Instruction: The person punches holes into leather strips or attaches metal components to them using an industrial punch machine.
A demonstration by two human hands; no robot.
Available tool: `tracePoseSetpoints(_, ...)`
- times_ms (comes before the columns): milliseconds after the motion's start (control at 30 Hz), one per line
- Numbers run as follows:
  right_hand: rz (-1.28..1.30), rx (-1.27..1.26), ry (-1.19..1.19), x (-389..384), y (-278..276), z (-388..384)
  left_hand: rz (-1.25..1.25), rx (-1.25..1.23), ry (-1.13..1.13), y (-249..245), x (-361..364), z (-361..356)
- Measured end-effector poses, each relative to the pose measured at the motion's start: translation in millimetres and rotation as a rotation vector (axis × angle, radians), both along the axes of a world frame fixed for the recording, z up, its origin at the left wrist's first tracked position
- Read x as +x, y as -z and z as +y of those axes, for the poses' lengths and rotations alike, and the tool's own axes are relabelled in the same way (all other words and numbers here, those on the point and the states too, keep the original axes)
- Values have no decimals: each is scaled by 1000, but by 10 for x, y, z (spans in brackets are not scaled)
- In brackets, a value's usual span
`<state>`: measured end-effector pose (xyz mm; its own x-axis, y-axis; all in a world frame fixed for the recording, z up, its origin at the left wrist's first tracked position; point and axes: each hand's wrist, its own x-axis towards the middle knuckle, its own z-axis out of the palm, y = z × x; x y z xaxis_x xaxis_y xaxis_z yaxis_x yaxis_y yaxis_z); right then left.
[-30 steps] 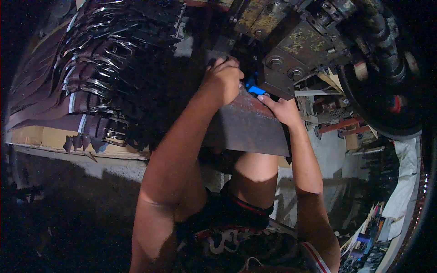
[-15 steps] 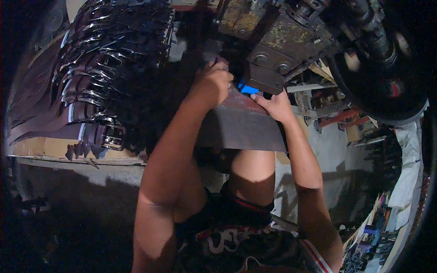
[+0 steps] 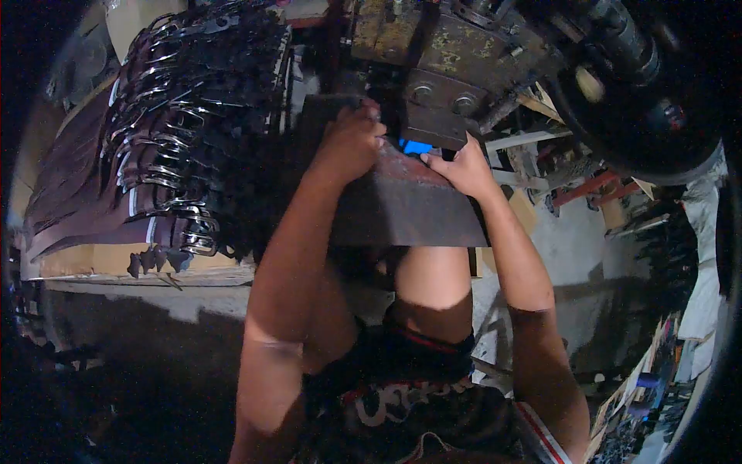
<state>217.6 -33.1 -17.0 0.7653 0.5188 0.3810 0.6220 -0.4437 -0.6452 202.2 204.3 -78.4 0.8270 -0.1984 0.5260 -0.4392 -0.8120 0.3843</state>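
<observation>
One blue piece [image 3: 417,146] — bright, part-hidden — shows by the right hand [image 3: 467,171].

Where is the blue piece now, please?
In the head view, the blue piece shows above and right of centre, between the left hand and right hand.

I can't read any words from here. The person's dark shirt [image 3: 471,425] has big pale shapes [image 3: 371,411] that look like letters. The small mark [image 3: 671,114] on the black wheel [image 3: 641,155] is too blurry.
</observation>
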Motion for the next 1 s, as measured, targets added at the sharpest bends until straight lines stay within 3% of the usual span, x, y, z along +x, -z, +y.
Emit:
tracePoseSetpoints(200,-50,-22,3,30,17,-32,105,-127,-109,-290,-219,-107)
tracePoseSetpoints(600,86,162,-64,62,195,-278,166,115,-80,-392,-211,-64)
tracePoseSetpoints(700,107,227,-96,97,248,-254,50,221,-65,-319,-152,-12)
tracePoseSetpoints(800,39,188,-99,75,238,-249,117,-153,-5,-241,-120,1)
tracePoseSetpoints(900,67,137,-110,47,164,-259,70,100,-42,-451,-275,-53)
tracePoseSetpoints(1000,166,125,-135,52,145,-306,171,20,-148,-532,-368,-149)
